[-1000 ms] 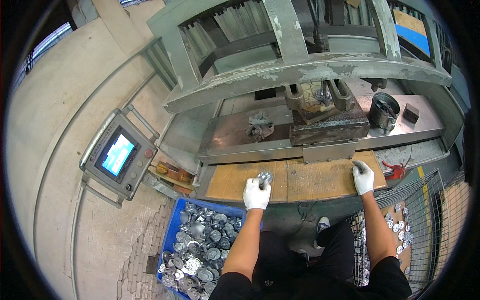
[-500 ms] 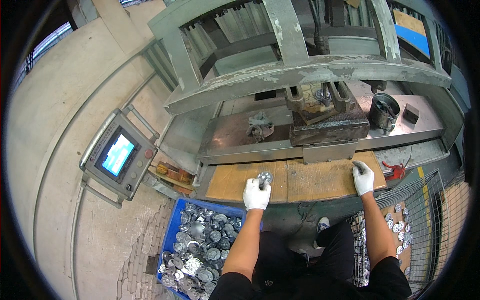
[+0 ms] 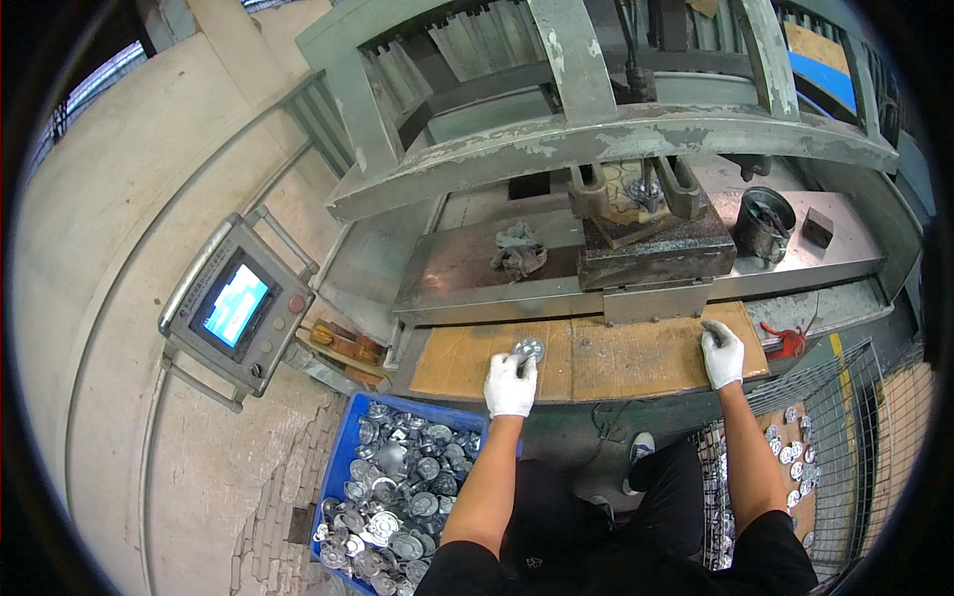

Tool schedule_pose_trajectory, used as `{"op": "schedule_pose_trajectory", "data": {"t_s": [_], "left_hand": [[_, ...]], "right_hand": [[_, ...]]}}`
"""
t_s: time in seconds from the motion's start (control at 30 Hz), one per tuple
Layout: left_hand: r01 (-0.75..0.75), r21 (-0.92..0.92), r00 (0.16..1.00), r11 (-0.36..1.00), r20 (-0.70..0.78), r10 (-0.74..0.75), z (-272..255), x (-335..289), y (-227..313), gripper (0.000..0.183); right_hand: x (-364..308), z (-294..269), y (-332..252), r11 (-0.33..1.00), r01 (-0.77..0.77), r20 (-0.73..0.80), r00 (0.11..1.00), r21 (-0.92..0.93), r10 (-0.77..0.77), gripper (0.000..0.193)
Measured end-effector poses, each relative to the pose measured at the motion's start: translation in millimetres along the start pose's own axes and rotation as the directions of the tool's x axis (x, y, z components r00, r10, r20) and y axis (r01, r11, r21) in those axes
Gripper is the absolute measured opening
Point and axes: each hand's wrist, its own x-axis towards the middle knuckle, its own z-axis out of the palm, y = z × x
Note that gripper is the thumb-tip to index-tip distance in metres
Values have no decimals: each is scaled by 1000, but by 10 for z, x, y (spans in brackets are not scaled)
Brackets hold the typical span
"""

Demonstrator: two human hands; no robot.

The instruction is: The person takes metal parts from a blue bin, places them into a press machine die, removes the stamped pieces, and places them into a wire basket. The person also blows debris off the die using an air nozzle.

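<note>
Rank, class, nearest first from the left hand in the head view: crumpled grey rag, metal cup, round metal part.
1. Round metal part, at the left hand.
2. Crumpled grey rag, on the left of the machine bed.
3. Metal cup, on the bed's right.

The person's left forearm (image 3: 485,472) and right forearm (image 3: 752,445) reach forward, bare and well apart. The white-gloved left hand (image 3: 511,385) has its fingers bent in a pinch; the gloved right hand (image 3: 722,358) curls loosely, palm hidden.

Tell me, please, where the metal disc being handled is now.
In the head view, the metal disc is near centre, in the gloved left hand, over the cardboard's left half.
</note>
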Motion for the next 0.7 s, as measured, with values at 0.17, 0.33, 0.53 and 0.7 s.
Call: {"op": "schedule_pose_trajectory", "data": {"t_s": [0.17, 0.33, 0.53, 0.7], "left_hand": [[42, -24, 999, 999, -8, -42, -46, -13, 76, 23], [47, -33, 998, 998, 33, -45, -23, -7, -1, 22], [48, -42, 997, 998, 69, -45, -28, -6, -15, 22], [61, -39, 995, 997, 85, -57, -70, 3, 1, 23]], "right_hand": [[4, -19, -4, 1000, -8, 0, 1000, -23, 8, 22], [2, -26, -62, 997, 18, 5, 1000, -71, -18, 21], [7, -22, -38, 999, 22, 11, 1000, -46, -22, 22], [28, -26, -127, 998, 14, 48, 999, -60, -11, 23]]}}
